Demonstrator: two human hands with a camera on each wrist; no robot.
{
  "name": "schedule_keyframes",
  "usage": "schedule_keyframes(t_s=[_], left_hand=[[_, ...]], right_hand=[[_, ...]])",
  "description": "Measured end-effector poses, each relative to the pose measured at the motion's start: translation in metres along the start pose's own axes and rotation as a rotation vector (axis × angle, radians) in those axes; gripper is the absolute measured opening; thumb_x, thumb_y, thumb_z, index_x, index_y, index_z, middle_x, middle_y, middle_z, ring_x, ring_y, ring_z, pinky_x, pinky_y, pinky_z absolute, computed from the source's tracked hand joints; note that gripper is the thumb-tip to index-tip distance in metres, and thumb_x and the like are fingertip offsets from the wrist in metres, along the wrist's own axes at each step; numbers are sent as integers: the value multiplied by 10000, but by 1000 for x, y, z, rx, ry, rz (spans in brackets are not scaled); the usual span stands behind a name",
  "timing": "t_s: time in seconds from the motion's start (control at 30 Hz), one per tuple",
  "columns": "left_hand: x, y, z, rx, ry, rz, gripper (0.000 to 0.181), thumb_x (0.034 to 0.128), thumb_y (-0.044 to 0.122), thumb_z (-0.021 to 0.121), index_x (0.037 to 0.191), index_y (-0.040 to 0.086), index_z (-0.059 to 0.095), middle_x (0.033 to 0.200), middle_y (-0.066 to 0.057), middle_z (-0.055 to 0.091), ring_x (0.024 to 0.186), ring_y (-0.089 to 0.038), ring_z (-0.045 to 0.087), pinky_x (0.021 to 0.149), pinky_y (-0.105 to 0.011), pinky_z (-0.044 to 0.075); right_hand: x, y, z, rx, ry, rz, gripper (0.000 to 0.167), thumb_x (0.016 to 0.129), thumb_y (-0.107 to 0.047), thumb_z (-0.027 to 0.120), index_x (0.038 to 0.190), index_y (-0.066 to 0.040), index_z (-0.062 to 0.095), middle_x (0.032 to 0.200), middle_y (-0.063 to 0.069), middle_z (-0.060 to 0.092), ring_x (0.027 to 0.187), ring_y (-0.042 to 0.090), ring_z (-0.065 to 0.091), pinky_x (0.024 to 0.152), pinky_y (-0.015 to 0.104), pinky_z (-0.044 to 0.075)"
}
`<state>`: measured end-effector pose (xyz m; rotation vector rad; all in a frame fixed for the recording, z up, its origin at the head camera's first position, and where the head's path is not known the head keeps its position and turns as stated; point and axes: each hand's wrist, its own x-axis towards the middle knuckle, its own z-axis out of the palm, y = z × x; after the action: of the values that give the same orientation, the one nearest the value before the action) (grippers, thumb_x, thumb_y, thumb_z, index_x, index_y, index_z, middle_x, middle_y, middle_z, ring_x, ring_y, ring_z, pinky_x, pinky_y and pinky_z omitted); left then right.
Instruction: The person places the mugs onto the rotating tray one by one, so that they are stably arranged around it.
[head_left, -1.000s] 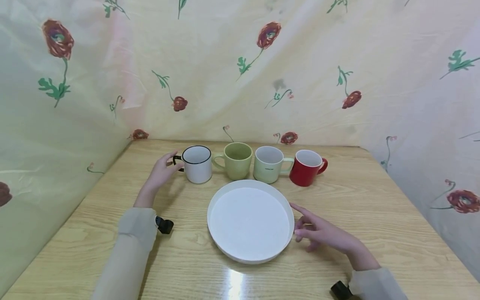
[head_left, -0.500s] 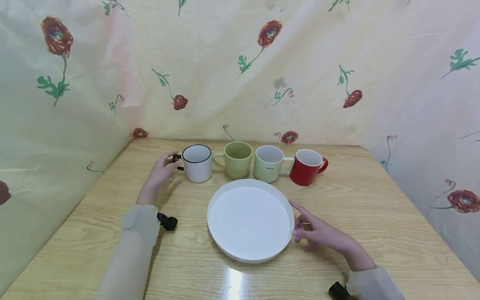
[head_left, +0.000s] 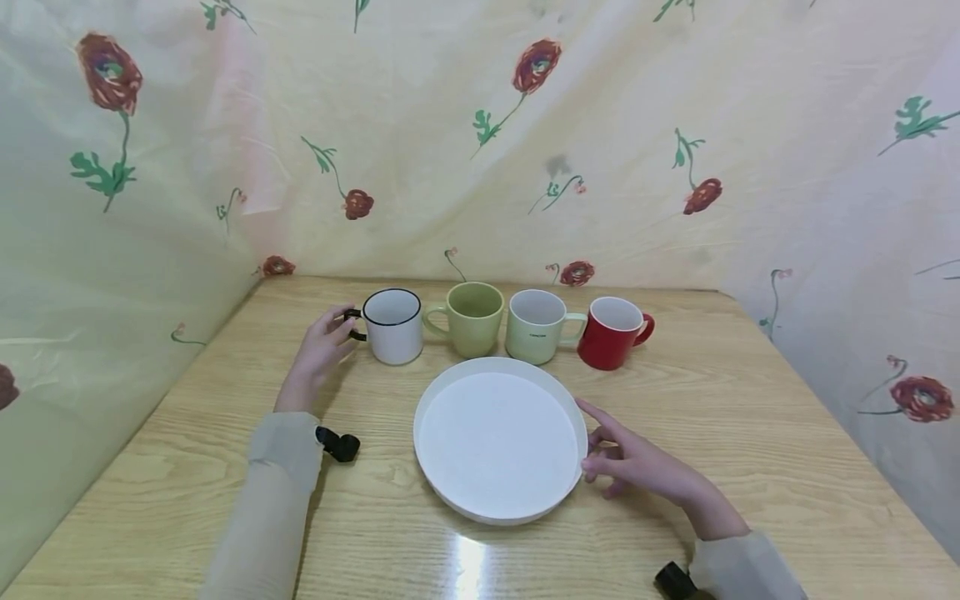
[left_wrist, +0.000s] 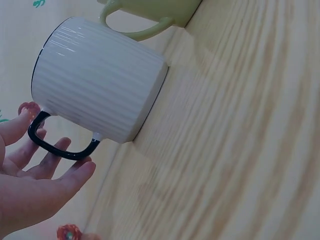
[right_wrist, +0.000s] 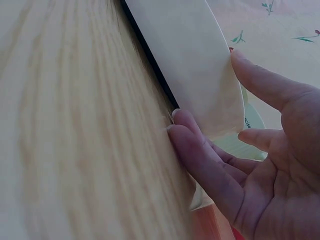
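In the head view my left hand (head_left: 324, 346) is beside the black handle of a white mug (head_left: 394, 333) with a dark rim. The left wrist view shows my fingers and thumb loosely spread around that handle (left_wrist: 62, 152), some fingertips at or behind it; firm contact cannot be told. My right hand (head_left: 637, 458) is at the right side of a round white tray (head_left: 498, 446), index finger extended along its rim. In the right wrist view the thumb is near the tray's rim (right_wrist: 200, 60) and other fingertips are at its bottom edge, not closed around it.
To the right of the white mug stand an olive-green mug (head_left: 476, 325), a pale green mug (head_left: 534, 329) with small lettering and a red mug (head_left: 609, 337). They form a row behind the tray on the wooden table (head_left: 375, 533). Flowered cloth (head_left: 420, 167) hangs around the table.
My right hand has shifted slightly left, its thumb closer to the tray's rim. My left wrist has moved a little to the right, the hand staying at the mug's handle. Mugs and tray keep their places.
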<state>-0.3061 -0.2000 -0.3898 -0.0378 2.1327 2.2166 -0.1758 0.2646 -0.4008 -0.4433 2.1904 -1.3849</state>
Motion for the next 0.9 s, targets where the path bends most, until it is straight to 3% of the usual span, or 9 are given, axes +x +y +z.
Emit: schedule_keyframes(t_s=[0.23,0.37,0.57,0.77,0.9], left_hand=[[2,-4,0,-149,19,-38,553,1045,200,393,1538,43,198,1480,-110,351,1365,-227,372,1174,-365,327],[3,-5,-1,-242,44,-72,565,1031,220,427,1532,60,221,1236,57,468,1172,-112,457,1084,-287,393],[2,-4,3,-312,48,-100,588,1023,222,426,1544,78,195,1129,133,503,1201,-131,445,1149,-330,325],[2,-3,6,-351,54,-123,530,1023,235,408,1511,91,257,1137,112,489,1270,-190,417,1181,-342,298],[1,-2,7,-373,66,-137,338,1022,243,410,1349,158,415,1134,106,487,1211,-174,468,1168,-321,317]], right_hand=[[0,-2,-1,-14,-3,6,877,935,-187,637,1568,-205,31,1192,240,415,917,164,618,710,391,587],[1,-2,1,-25,8,-5,891,922,-183,656,1567,-194,41,1228,263,417,952,155,607,728,386,595],[1,-1,4,-23,27,-61,908,903,-164,679,1560,-134,53,1323,340,364,1013,145,574,736,374,604],[2,1,6,-37,26,-74,920,897,-159,684,1562,-149,48,1468,327,239,1139,308,503,748,367,596],[3,1,7,-51,39,-84,929,890,-165,694,1562,-145,55,1502,314,205,1199,409,462,767,364,591]])
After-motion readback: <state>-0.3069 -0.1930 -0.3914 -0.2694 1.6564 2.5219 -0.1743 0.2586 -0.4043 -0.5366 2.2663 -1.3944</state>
